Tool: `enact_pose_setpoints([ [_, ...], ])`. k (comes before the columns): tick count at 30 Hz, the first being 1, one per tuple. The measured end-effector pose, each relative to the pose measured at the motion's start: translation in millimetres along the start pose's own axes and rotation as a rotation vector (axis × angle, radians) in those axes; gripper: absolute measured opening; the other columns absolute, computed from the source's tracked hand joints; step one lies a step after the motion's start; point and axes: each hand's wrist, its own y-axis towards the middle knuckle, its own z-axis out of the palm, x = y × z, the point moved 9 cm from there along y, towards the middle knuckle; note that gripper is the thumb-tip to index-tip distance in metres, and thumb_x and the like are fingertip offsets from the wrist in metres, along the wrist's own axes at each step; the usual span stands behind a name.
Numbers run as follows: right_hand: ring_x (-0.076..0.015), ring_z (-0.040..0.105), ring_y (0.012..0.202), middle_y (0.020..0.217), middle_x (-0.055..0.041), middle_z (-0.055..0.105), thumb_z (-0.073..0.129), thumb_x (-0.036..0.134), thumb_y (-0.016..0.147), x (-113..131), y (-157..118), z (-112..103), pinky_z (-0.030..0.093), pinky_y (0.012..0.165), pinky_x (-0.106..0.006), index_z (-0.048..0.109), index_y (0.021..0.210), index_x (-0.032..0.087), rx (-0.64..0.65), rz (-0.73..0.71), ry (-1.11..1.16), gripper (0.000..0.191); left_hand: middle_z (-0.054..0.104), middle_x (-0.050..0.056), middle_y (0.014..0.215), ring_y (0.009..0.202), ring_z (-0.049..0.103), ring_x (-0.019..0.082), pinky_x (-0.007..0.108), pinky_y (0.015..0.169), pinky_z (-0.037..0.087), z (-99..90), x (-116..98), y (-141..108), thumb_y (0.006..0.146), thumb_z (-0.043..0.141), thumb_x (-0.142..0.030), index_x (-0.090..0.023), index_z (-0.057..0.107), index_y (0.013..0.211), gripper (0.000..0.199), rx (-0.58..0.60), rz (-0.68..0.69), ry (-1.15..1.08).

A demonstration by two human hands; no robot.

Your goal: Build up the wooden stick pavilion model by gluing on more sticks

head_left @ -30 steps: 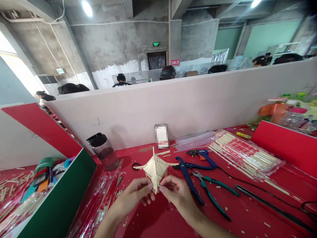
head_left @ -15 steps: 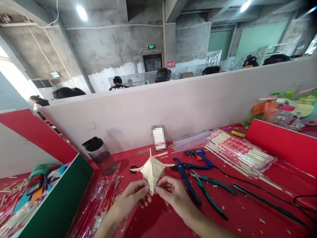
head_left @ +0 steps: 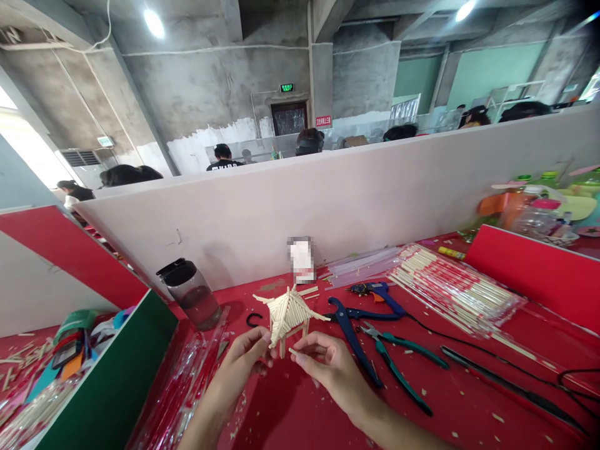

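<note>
A small pavilion-like model (head_left: 289, 314) of pale wooden sticks, with a pointed ribbed roof and thin legs, is held up over the red table. My left hand (head_left: 250, 353) pinches its near left roof corner. Just to the right, my right hand (head_left: 323, 359) has thumb and forefinger closed on a short stick piece (head_left: 293, 351), near the model's legs but apart from the roof. Green-handled pliers (head_left: 405, 362) and a blue cutter (head_left: 352, 337) lie to the right of my right hand.
A dark-lidded bottle (head_left: 190, 294) stands at the left by the white partition (head_left: 356, 200). Behind the tools lie a blue glue gun (head_left: 375, 294) and bagged sticks (head_left: 454, 284). A green divider (head_left: 117, 375) borders the left side. People's heads show beyond the partition.
The model has turned and tilted, so its legs now show. My right hand has come off the roof corner and a short stick piece shows at its fingertips. My left hand moved slightly left.
</note>
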Motion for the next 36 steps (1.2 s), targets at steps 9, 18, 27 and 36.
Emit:
enact_pose_setpoints([
  [9,-0.0088,0.046,0.054,0.074,-0.0008,0.066,0.084,0.048,0.070,-26.8,-10.9,12.3,0.035,0.049,-0.022,0.071,0.082,0.016,0.040,0.097,0.089,0.037,0.067,0.001,0.075,0.070,0.057,0.015,0.024,0.064,0.041,7.4,-0.9,-11.3,0.086,0.070,-0.050,-0.016,0.068,0.080,0.034,0.222,-0.070,0.216],
  [18,-0.0096,0.048,0.055,0.068,0.0014,0.062,0.089,0.050,0.059,-46.7,-15.5,18.7,0.036,0.047,-0.022,0.066,0.079,0.015,0.001,0.192,0.193,0.046,0.064,-0.001,0.082,0.077,0.055,0.015,0.025,0.071,0.040,28.9,5.8,-16.2,0.082,0.079,-0.034,-0.016,0.067,0.085,0.022,0.444,-0.006,0.191],
  [27,-0.0098,0.052,0.059,0.070,0.0024,0.064,0.089,0.047,0.060,-44.0,-20.3,18.4,0.033,0.044,-0.019,0.056,0.082,0.019,0.012,0.252,0.277,0.049,0.069,0.004,0.085,0.082,0.062,0.020,0.030,0.077,0.044,39.8,6.0,-10.7,0.082,0.080,-0.037,-0.016,0.069,0.086,0.024,0.423,0.044,0.064],
  [36,-0.0094,0.048,0.047,0.069,0.0016,0.069,0.072,0.042,0.079,-28.4,-24.2,18.3,0.035,0.044,-0.021,0.056,0.088,0.022,0.353,0.280,-0.157,0.028,0.067,0.004,0.076,0.070,0.060,0.016,0.028,0.068,0.044,40.1,15.2,-10.5,0.084,0.076,-0.046,-0.015,0.067,0.084,0.032,0.381,0.009,0.053],
])
